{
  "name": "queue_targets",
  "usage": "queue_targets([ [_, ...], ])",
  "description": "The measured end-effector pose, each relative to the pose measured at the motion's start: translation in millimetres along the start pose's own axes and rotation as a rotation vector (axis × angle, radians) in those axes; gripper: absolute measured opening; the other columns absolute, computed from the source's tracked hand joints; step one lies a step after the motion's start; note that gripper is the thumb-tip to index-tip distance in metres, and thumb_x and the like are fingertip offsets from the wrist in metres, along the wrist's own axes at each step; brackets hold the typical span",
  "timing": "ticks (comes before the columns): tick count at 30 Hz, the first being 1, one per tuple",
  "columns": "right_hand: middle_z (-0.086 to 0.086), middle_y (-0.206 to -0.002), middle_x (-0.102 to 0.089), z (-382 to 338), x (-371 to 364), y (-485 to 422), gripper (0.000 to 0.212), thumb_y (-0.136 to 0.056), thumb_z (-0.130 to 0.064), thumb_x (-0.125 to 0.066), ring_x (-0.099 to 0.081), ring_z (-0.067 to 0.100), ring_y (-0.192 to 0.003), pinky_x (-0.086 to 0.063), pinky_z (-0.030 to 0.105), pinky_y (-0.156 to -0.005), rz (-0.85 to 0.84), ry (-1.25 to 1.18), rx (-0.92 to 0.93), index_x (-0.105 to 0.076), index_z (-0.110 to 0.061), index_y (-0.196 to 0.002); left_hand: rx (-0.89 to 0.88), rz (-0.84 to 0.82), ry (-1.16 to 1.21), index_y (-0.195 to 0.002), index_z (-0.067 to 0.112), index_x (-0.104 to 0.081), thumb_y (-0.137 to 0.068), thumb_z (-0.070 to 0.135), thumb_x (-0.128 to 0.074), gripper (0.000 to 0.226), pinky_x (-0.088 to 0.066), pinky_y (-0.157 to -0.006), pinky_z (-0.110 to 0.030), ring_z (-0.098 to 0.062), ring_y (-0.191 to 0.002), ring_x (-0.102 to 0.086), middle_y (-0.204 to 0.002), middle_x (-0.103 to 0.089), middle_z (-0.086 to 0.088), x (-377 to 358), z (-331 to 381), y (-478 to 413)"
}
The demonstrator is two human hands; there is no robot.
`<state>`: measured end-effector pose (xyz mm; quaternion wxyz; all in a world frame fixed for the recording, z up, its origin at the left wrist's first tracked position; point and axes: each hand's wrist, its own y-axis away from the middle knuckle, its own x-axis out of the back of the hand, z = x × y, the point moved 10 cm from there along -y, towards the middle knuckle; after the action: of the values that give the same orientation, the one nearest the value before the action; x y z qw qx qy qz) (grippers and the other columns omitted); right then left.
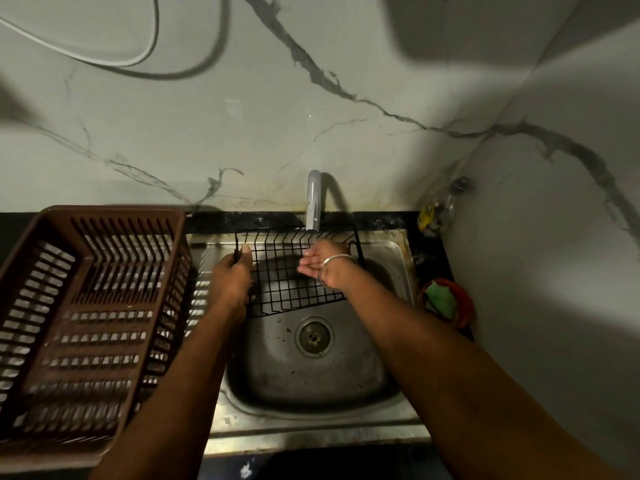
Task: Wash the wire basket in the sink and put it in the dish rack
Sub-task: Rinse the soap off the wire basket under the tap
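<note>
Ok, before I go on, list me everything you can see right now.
sink: one, steel, centre of the counter
tap: one, grey, at the back of the sink
drain: one, steel, in the sink floor
wire basket: one, black, held over the sink, under the tap
dish rack: one, brown, left of the sink
bottle: one, clear, back right corner
bowl: one, red, right of the sink
scrub pad: one, green, in the bowl
cables: two, white and grey, on the wall
bangle: one, silver, right wrist
left hand: grips the basket's left edge
right hand: open, cupped under the tap
</note>
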<state>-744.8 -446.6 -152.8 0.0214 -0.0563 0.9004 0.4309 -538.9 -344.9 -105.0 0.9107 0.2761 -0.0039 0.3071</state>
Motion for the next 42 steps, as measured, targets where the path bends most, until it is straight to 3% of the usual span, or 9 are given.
queue_targets([
  [5, 0.022, -0.103, -0.071, 10.7, 5.7, 1.7, 0.031, -0.104, -0.016, -0.041, -0.068, 0.038, -0.110, -0.062, 0.035, -0.070, -0.064, -0.384, -0.007, -0.063, 0.005, -0.110, 0.051, -0.030, 0.032, -0.099, 0.025, -0.066, -0.108, 0.052, -0.053, 0.031, -0.054, -0.078, -0.046, -0.027, -0.085, -0.067, -0.096, -0.073, -0.004, -10.6, -17.1, 7.0],
  [10, 0.021, -0.104, -0.072, 17.3, -5.5, 4.2, 0.032, -0.104, -0.017, -0.041, -0.071, 0.034, -0.098, -0.060, 0.037, -0.081, -0.150, -0.358, 0.001, -0.064, 0.004, -0.112, 0.107, -0.060, 0.052, -0.103, 0.019, -0.072, -0.108, 0.051, -0.054, 0.037, -0.053, -0.074, -0.046, -0.031, -0.084, -0.065, -0.102, -0.075, -0.016, -18.5, -29.3, 13.1],
  [13, 0.019, -0.103, -0.071, 17.4, -10.3, 3.3, 0.036, -0.107, -0.021, -0.035, -0.066, 0.037, -0.113, -0.056, 0.038, -0.085, -0.120, -0.408, -0.001, -0.063, 0.001, -0.103, 0.101, -0.060, 0.069, -0.105, 0.015, -0.072, -0.108, 0.051, -0.054, 0.040, -0.047, -0.058, -0.036, -0.030, -0.079, -0.059, -0.098, -0.072, -0.016, -21.1, -30.2, 13.2],
  [17, 0.024, -0.123, -0.067, 19.4, -24.1, 13.5, 0.039, -0.108, -0.022, -0.037, -0.063, 0.037, -0.120, -0.056, 0.036, -0.082, -0.149, -0.256, -0.050, -0.063, 0.004, -0.118, 0.124, -0.136, 0.066, -0.112, 0.019, -0.074, -0.108, 0.056, -0.051, 0.043, -0.052, -0.056, -0.036, -0.026, -0.075, -0.061, -0.103, -0.075, -0.009, -31.3, -36.7, 14.5],
  [21, 0.011, -0.094, -0.067, 21.4, -35.5, 17.4, 0.022, -0.102, -0.018, -0.048, -0.066, 0.024, -0.084, -0.051, 0.030, -0.068, -0.171, -0.094, -0.061, -0.065, -0.006, -0.094, 0.100, -0.194, 0.051, -0.115, 0.024, -0.075, -0.107, 0.060, -0.048, 0.046, -0.057, -0.063, -0.041, -0.028, -0.088, -0.066, -0.111, -0.078, -0.009, -37.3, -32.8, 16.5],
  [26, 0.005, -0.079, -0.067, 18.4, -44.9, 25.1, 0.023, -0.102, -0.018, -0.047, -0.064, 0.017, -0.067, -0.054, 0.029, -0.065, -0.188, 0.001, -0.041, -0.060, -0.011, -0.085, 0.082, -0.243, 0.069, -0.116, 0.022, -0.075, -0.108, 0.059, -0.046, 0.047, -0.060, -0.079, -0.048, -0.030, -0.100, -0.069, -0.109, -0.078, -0.005, -47.4, -26.3, 22.1],
  [33, 0.014, -0.098, -0.074, 23.6, -22.1, 21.5, 0.028, -0.103, -0.026, -0.046, -0.072, 0.025, -0.084, -0.057, 0.034, -0.079, -0.204, 0.231, -0.060, -0.066, -0.006, -0.100, 0.107, -0.203, 0.122, -0.119, 0.020, -0.072, -0.105, 0.063, -0.049, 0.051, -0.054, -0.068, -0.039, -0.027, -0.095, -0.068, -0.112, -0.077, -0.007, -35.9, -29.9, 15.6],
  [38, 0.017, -0.105, -0.075, 16.2, -13.1, 21.0, 0.028, -0.101, -0.026, -0.048, -0.073, 0.026, -0.085, -0.056, 0.033, -0.081, -0.170, 0.189, -0.048, -0.067, -0.006, -0.099, 0.078, -0.202, 0.148, -0.110, 0.021, -0.073, -0.107, 0.057, -0.049, 0.044, -0.052, -0.061, -0.030, -0.020, -0.083, -0.071, -0.091, -0.081, 0.002, -39.8, -22.8, 15.4],
  [42, 0.015, -0.105, -0.075, 11.7, -7.8, 19.4, 0.031, -0.104, -0.026, -0.047, -0.073, 0.026, -0.087, -0.057, 0.036, -0.082, -0.169, 0.127, -0.028, -0.068, -0.004, -0.106, 0.061, -0.201, 0.143, -0.106, 0.019, -0.071, -0.110, 0.052, -0.047, 0.041, -0.052, -0.042, -0.023, -0.007, -0.053, -0.071, -0.073, -0.079, 0.006, -38.0, -17.8, 11.6],
])
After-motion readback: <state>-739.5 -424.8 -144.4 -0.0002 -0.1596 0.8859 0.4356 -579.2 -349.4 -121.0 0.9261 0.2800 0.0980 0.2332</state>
